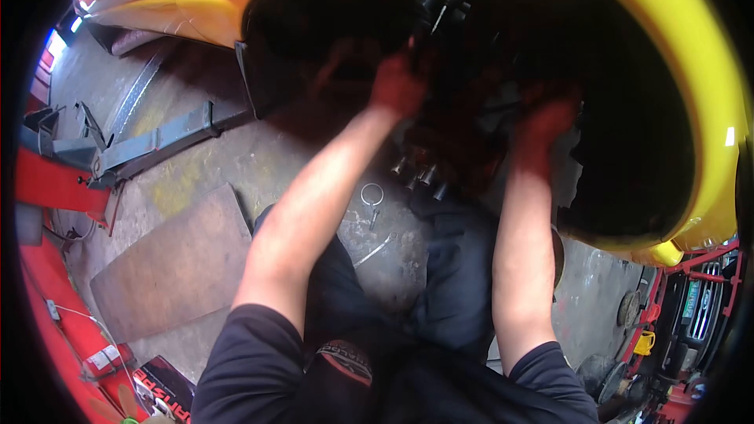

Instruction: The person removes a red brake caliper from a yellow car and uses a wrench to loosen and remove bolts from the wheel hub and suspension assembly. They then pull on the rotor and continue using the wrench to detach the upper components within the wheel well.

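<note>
Both my arms reach into the dark wheel well of a yellow car (pixel 711 78). My left hand (pixel 397 85) looks closed, at the lower end of a dark part with a shiny rod (pixel 441 17); what its fingers hold is lost in shadow. Deeper right, my right hand (pixel 548 114) is dim and smeared, its fingers not readable. A faint pale bar-like shape (pixel 501 107) lies just left of it. Between my forearms, several shiny metal studs or sockets (pixel 425 174) stick out above my knee.
On the concrete floor lie a metal ring with a stem (pixel 372 196), a thin strip (pixel 374 250) and a brown board (pixel 177 267). A grey lift arm (pixel 161 144) extends under the car from a red post (pixel 59 188). Another vehicle's grille (pixel 699 310) stands at right.
</note>
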Tool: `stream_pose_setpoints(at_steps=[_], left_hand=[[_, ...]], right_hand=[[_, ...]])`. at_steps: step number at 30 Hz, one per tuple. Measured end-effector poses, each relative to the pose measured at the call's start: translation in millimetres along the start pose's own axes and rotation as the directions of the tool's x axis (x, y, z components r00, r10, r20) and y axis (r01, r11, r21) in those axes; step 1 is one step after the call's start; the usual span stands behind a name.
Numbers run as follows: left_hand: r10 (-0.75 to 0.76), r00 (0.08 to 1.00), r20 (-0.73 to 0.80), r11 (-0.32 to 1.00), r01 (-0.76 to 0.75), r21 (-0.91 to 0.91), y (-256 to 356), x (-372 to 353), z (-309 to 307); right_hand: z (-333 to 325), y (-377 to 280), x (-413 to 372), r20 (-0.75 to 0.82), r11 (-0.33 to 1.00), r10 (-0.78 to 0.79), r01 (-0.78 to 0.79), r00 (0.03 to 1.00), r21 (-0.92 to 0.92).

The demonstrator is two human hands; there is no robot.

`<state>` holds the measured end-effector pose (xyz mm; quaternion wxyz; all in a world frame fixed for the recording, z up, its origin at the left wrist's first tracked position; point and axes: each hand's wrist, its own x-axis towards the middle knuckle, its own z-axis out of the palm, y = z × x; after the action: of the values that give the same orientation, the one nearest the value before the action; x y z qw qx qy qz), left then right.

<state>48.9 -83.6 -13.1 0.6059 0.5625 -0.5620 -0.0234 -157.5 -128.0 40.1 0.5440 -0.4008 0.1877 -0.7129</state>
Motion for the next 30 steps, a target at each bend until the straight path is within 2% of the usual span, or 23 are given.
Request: stream_pose_setpoints(at_steps=[2, 3, 4, 5, 6, 8, 10, 11, 14, 17, 19, 21, 23, 26, 28, 30], left_hand=[[0.083, 0.976, 0.200, 0.994, -0.095, 0.051, -5.1, 27.5, 7.0], [0.206, 0.956, 0.207, 0.948, -0.248, 0.202, -9.4, 40.6, 16.6], [0.321, 0.917, 0.238, 0.857, -0.388, 0.339, -11.9, 51.1, 28.4], [0.426, 0.859, 0.285, 0.726, -0.512, 0.459, -15.3, 61.4, 40.5], [0.521, 0.817, 0.248, 0.690, -0.574, 0.441, -23.7, 73.6, 53.2], [0.682, 0.713, 0.163, 0.609, -0.677, 0.414, -29.4, 82.3, 68.9], [0.451, 0.779, 0.436, 0.601, -0.626, 0.496, -14.4, 87.4, 74.9], [0.303, 0.782, 0.545, 0.586, -0.603, 0.541, -4.9, 89.6, 74.1], [0.281, 0.812, 0.512, 0.696, -0.540, 0.474, -27.5, 97.6, 104.3], [0.164, 0.813, 0.559, 0.786, -0.450, 0.423, -29.7, 103.2, 110.5], [0.302, 0.827, 0.474, 0.893, -0.419, 0.162, -67.7, 99.1, 128.6], [0.306, 0.830, 0.467, 0.914, -0.393, 0.101, -62.8, 101.1, 122.5], [0.203, 0.819, 0.536, 0.894, -0.378, 0.240, -50.9, 103.1, 123.4], [0.095, 0.817, 0.569, 0.843, -0.371, 0.390, -40.2, 104.6, 122.3], [0.062, 0.783, 0.619, 0.825, -0.389, 0.410, -40.7, 108.7, 122.0], [0.076, 0.765, 0.640, 0.835, -0.400, 0.379, -41.1, 110.2, 126.2]], right_hand=[[18.3, 4.6, -33.4, -0.083, 0.993, -0.088, 0.081, 0.993, -0.083], [20.7, 11.3, -46.5, -0.035, 0.919, -0.242, 0.217, 0.970, -0.328], [18.1, 19.6, -61.0, 0.044, 0.766, -0.372, 0.334, 0.927, -0.549], [20.5, 20.9, -71.0, 0.057, 0.732, -0.388, 0.345, 0.920, -0.587], [22.7, 22.3, -80.9, 0.070, 0.697, -0.403, 0.356, 0.913, -0.623], [32.1, 14.2, -94.7, -0.046, 0.914, -0.216, 0.185, 0.975, -0.362], [29.6, 18.6, -100.2, -0.011, 0.904, -0.231, 0.211, 0.973, -0.371], [27.6, 21.3, -102.3, 0.010, 0.900, -0.236, 0.223, 0.972, -0.374], [20.8, 22.0, -106.0, 0.075, 0.852, -0.246, 0.252, 0.966, -0.459], [23.6, 23.0, -107.7, -0.008, 0.883, -0.265, 0.240, 0.964, -0.403], [21.1, 20.3, -103.5, 0.022, 0.876, -0.257, 0.242, 0.966, -0.418], [20.6, 16.1, -97.3, 0.026, 0.901, -0.213, 0.206, 0.977, -0.381], [20.3, 11.4, -90.3, 0.007, 0.947, -0.132, 0.128, 0.991, -0.293], [16.9, 11.3, -80.2, 0.015, 0.976, -0.100, 0.101, 0.995, -0.192], [16.3, 24.2, -94.3, 0.208, 0.837, -0.287, 0.350, 0.935, -0.420], [17.7, 27.4, -101.4, 0.260, 0.780, -0.338, 0.424, 0.904, -0.461]])
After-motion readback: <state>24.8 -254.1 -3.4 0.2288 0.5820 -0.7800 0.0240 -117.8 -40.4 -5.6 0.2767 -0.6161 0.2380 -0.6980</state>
